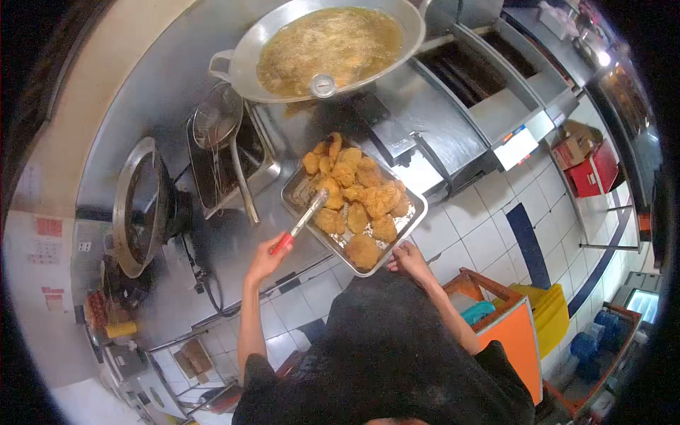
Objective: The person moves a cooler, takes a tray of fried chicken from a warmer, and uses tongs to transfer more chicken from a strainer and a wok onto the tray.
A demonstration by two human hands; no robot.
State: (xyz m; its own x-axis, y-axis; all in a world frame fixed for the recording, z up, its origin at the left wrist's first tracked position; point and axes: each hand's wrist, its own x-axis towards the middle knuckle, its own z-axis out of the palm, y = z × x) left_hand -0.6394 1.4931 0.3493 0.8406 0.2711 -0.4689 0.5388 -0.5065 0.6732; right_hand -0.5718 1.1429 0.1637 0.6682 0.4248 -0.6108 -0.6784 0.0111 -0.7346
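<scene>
My left hand (266, 259) is wrapped round the red handle of a pair of metal tongs (309, 214). The tips of the tongs touch a piece of fried chicken (327, 193) on the left side of a metal tray (419, 216). Several more golden-brown pieces are heaped in this tray, with what looks like a wire rack under them. At the tray's near right corner, my right hand (408, 259) has its fingers curled on the rim. Part of its grip is hidden.
Beyond the tray, a large wok (241, 76) holds bubbling oil, with a dial thermometer (322, 86) at its rim. A long-handled strainer (217, 117) lies across another metal tray (272, 171). Another wok (122, 212) stands left. An orange cabinet (511, 347) is at lower right.
</scene>
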